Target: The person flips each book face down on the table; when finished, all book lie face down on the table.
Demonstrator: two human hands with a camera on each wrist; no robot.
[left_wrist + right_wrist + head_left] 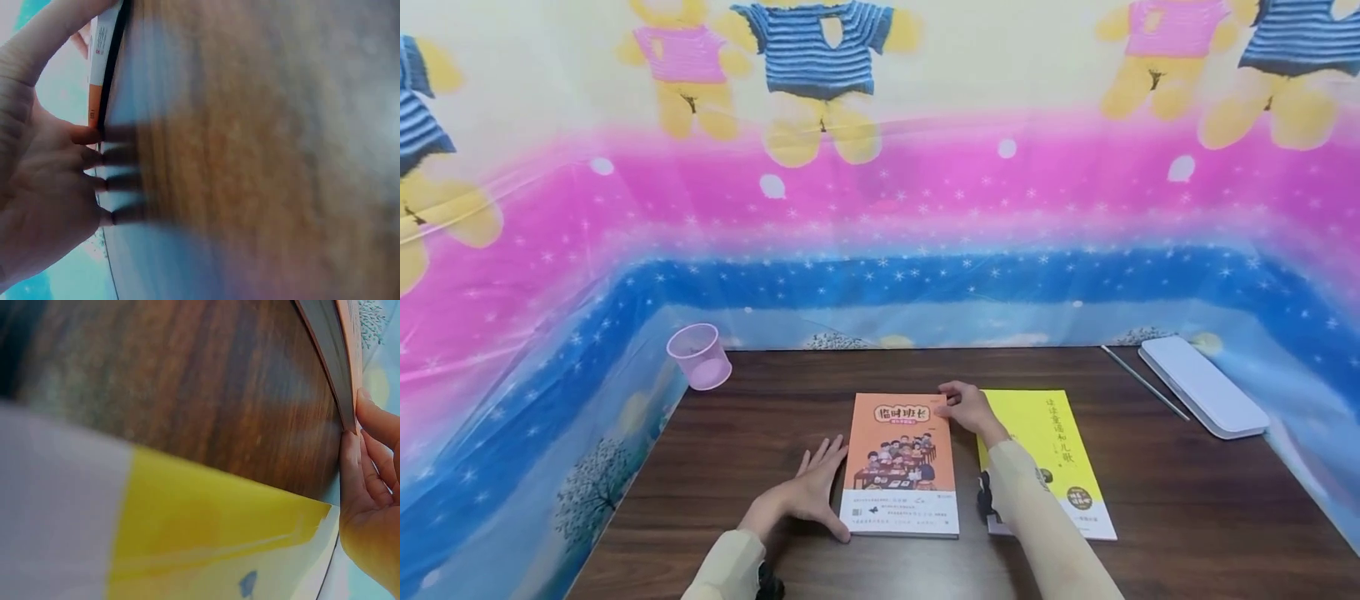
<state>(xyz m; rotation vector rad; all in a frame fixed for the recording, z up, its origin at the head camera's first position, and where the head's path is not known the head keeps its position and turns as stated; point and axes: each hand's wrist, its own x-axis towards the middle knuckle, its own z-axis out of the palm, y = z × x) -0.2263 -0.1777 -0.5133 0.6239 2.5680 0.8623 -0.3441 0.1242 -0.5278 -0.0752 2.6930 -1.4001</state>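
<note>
On my feed, right grip [967, 410]: thumb and fingers together, pinching the far right corner of the orange book [898, 467], thumb on its cover. Left grip [808, 493]: thumb and fingers spread wide, bracing the left edge, thumb at the near left corner. Book sits mid tabletop [1120, 467], cover up, title at the far end; I can't tell if any edge is off the surface. Just right of it I have the yellow book [1030, 417], cover up, partly hidden by my view of the right sleeve [1037, 517]. Farther right, a white case [1202, 387] with a thin stick [1146, 383] just beside it. Pink cup [706, 367] upright at the far left corner. Printed backdrop [925, 200] behind.
</note>
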